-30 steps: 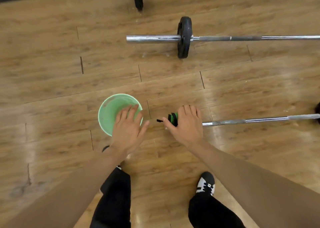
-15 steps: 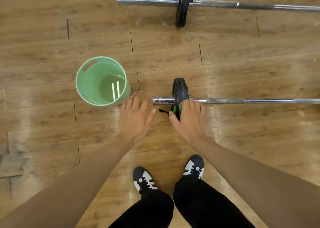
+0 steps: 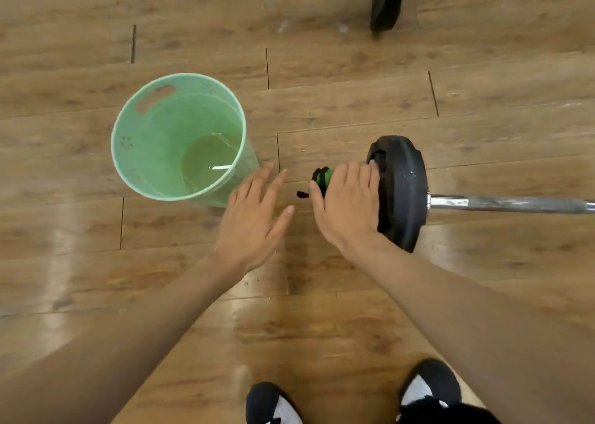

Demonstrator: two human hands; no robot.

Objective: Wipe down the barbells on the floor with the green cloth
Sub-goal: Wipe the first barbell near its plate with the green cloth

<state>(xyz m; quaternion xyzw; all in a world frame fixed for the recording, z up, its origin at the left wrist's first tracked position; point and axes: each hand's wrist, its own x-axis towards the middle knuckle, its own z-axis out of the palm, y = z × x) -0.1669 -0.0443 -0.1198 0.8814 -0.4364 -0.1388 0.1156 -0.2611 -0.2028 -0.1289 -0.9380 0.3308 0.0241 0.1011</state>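
A barbell lies on the wooden floor at right, its steel bar [image 3: 515,204] running off the right edge and a black plate [image 3: 404,192] on its near end. My right hand [image 3: 346,203] holds a bunched green and black cloth [image 3: 322,179] around the bar's end sleeve, fingertips against the plate's left face. The sleeve itself is hidden under hand and cloth. My left hand [image 3: 254,221] hovers with fingers spread and straight, just left of the cloth, holding nothing. A second barbell [image 3: 386,2] lies across the top edge.
A mint green plastic bucket [image 3: 128,140] with a little water stands on the floor left of my left hand, close to its fingertips. My two black and white shoes [image 3: 273,404] show at the bottom edge.
The view has dropped closer to the floor. My right hand with the cloth has slid up against the plate. The left hand stays spread beside the bucket.
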